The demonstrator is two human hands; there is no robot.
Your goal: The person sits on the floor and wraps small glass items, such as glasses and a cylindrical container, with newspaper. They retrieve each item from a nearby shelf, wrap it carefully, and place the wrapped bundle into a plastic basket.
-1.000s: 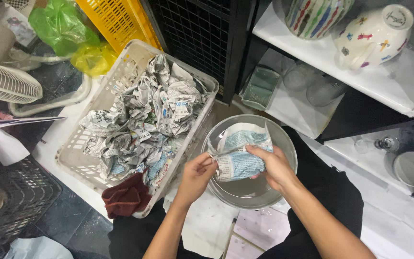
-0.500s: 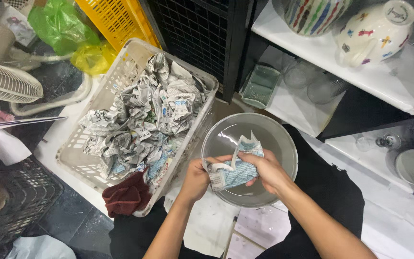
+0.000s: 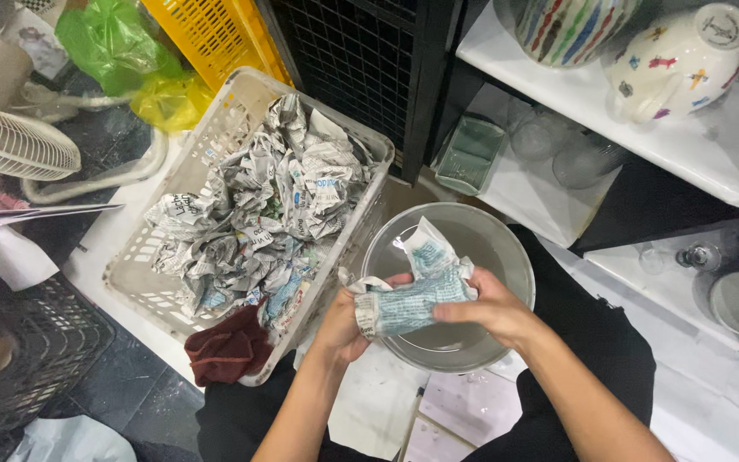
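White shelves edge a dark floor where fingers of the left hand (image 3: 344, 321) and right hand (image 3: 489, 308) clasp one crumpled newspaper wad (image 3: 412, 295) over one round metal bowl (image 3: 506, 248), beside which sits one white plastic basket (image 3: 173, 205) heaped with many crumpled sheets.

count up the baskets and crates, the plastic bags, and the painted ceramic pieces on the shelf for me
Baskets and crates: 4 – white basket, yellow crate, black mesh crate, black basket
Plastic bags: 2 – green bag, yellow bag
Painted ceramics: 2 – striped pot, white teapot
Total: 8
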